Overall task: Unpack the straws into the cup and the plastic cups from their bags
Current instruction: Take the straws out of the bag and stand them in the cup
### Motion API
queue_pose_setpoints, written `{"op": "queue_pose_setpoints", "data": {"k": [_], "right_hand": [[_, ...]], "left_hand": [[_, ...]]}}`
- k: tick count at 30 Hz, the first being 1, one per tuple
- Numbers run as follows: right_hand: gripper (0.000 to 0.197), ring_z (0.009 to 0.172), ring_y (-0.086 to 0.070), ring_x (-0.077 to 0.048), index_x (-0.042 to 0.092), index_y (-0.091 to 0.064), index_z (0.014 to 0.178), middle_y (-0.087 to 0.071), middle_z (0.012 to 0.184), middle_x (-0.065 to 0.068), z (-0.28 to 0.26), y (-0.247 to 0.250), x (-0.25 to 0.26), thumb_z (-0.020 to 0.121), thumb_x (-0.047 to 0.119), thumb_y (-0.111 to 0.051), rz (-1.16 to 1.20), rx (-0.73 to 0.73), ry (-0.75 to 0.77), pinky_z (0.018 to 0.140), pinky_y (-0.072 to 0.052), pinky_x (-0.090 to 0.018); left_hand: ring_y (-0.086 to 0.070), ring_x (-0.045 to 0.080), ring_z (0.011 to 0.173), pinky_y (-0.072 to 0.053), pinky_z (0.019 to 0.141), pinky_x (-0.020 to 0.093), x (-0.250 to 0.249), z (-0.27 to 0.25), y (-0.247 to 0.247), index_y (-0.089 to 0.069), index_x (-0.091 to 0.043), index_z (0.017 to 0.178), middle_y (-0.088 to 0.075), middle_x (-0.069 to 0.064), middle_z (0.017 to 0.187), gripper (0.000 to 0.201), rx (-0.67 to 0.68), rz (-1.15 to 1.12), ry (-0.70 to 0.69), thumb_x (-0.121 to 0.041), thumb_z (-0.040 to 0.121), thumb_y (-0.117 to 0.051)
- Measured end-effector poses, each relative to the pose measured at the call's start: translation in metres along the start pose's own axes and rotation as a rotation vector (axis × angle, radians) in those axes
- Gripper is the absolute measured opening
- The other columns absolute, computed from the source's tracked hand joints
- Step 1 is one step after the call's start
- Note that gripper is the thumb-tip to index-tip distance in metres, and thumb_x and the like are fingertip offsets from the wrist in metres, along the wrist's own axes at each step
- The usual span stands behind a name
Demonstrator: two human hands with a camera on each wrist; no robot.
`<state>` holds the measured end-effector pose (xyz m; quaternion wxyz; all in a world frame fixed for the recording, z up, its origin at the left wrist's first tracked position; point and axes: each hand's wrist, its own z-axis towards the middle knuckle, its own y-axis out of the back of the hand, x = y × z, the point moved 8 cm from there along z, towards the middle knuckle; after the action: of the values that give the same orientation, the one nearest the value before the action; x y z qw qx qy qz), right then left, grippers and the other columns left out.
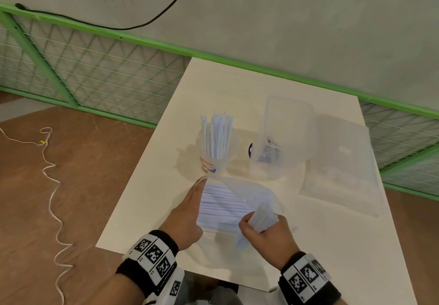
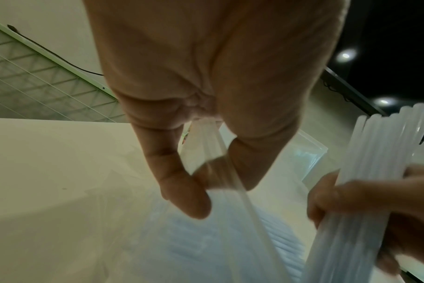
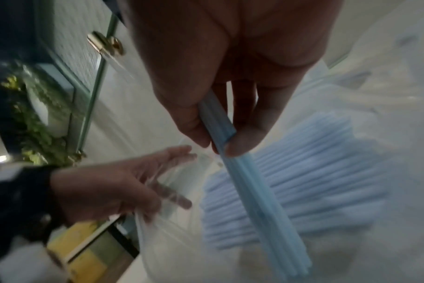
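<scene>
My left hand (image 1: 187, 212) pinches the bag (image 1: 247, 193) open on the worktop (image 1: 147, 197); my right hand (image 1: 266, 235) grips a bunch of straws (image 1: 262, 218).

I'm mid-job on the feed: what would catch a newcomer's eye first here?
Probably the right hand gripping a bunch of straws above the open straw bag, whose mouth the left hand pinches. Just beyond, a cup bristling with upright straws stands mid-table, with bagged plastic cups to its right.
</scene>
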<state>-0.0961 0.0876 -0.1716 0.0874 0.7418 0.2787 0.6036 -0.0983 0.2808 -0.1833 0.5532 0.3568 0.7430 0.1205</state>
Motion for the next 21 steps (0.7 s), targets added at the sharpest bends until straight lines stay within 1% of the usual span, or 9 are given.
{"op": "queue_pose_setpoints", "data": {"k": [2,4,5,7,10,14,17,19,21], "right_hand": [[0.033,0.049,-0.04,-0.013,0.012,-0.044,0.056,-0.041,0.049,0.004,0.001,-0.006,-0.002,0.081,0.017,-0.065,-0.055,0.047,-0.009,0.054,-0.04,-0.035],[0.03,0.048,-0.046,-0.019,0.01,-0.05,0.056,-0.048,0.049,-0.002,0.006,-0.002,0.014,0.081,0.017,-0.065,-0.1,0.074,0.016,0.055,-0.045,-0.042],[0.026,0.049,-0.052,-0.022,0.007,-0.056,0.058,-0.055,0.052,-0.006,0.011,0.006,0.029,0.081,0.016,-0.067,-0.094,0.067,0.041,0.057,-0.049,-0.042],[0.02,0.053,-0.063,-0.021,0.005,-0.065,0.065,-0.066,0.059,-0.009,0.023,0.032,0.072,0.08,0.018,-0.07,-0.04,0.021,0.113,0.056,-0.055,-0.039],[0.014,0.052,-0.067,-0.018,0.01,-0.069,0.069,-0.069,0.061,-0.007,0.044,0.081,0.147,0.083,0.011,-0.072,-0.01,-0.08,0.256,0.056,-0.054,-0.029],[0.01,0.054,-0.069,-0.02,0.016,-0.07,0.071,-0.071,0.065,-0.005,0.074,0.119,0.215,0.081,0.013,-0.071,-0.048,-0.232,0.363,0.059,-0.057,-0.032],[0.01,0.054,-0.069,-0.016,0.019,-0.069,0.069,-0.071,0.064,-0.004,0.102,0.11,0.228,0.079,0.018,-0.07,-0.114,-0.257,0.368,0.065,-0.057,-0.03],[0.008,0.055,-0.068,-0.011,0.018,-0.07,0.072,-0.072,0.066,-0.001,0.119,0.092,0.222,0.08,0.022,-0.07,-0.186,-0.212,0.332,0.067,-0.057,-0.029],[0.013,0.058,-0.068,-0.008,0.017,-0.072,0.079,-0.073,0.073,0.001,0.133,0.069,0.206,0.08,0.031,-0.072,-0.283,-0.129,0.268,0.067,-0.058,-0.028]], "left_hand": [[-0.028,0.016,0.142,-0.033,0.102,0.018,0.0,0.0,0.0,0.013,-0.035,0.153,0.003,-0.018,0.161,0.111,-0.001,0.002,-0.003,0.006,0.075,-0.054],[-0.026,0.015,0.143,-0.03,0.103,0.017,0.001,0.0,0.0,0.013,-0.035,0.153,0.003,-0.018,0.161,0.111,0.002,-0.009,0.004,0.006,0.076,-0.054],[-0.026,0.015,0.143,-0.028,0.103,0.017,0.002,0.0,-0.001,0.013,-0.036,0.153,0.003,-0.019,0.161,0.111,0.005,-0.018,0.01,0.007,0.076,-0.054],[-0.029,0.015,0.143,-0.028,0.103,0.016,0.003,0.0,-0.001,0.014,-0.038,0.152,0.004,-0.02,0.161,0.111,0.004,-0.021,0.02,0.007,0.076,-0.054],[-0.026,0.014,0.145,-0.027,0.103,0.015,0.003,0.0,-0.001,0.014,-0.037,0.153,0.006,-0.021,0.161,0.11,0.009,-0.028,0.027,0.007,0.077,-0.052],[-0.029,0.015,0.143,-0.03,0.103,0.016,0.002,0.001,-0.001,0.014,-0.036,0.153,0.007,-0.021,0.161,0.111,0.011,-0.034,0.028,0.008,0.076,-0.053],[-0.028,0.013,0.143,-0.029,0.101,0.014,0.003,0.0,-0.001,0.014,-0.036,0.153,0.007,-0.021,0.161,0.111,0.012,-0.041,0.035,0.008,0.076,-0.052],[-0.03,0.013,0.142,-0.031,0.101,0.015,0.004,0.0,-0.002,0.015,-0.037,0.153,0.008,-0.023,0.16,0.111,0.018,-0.052,0.036,0.009,0.075,-0.051],[-0.036,0.015,0.139,-0.038,0.102,0.019,0.005,-0.001,-0.003,0.015,-0.039,0.152,0.009,-0.024,0.16,0.112,0.023,-0.054,0.045,0.009,0.074,-0.05]]}}
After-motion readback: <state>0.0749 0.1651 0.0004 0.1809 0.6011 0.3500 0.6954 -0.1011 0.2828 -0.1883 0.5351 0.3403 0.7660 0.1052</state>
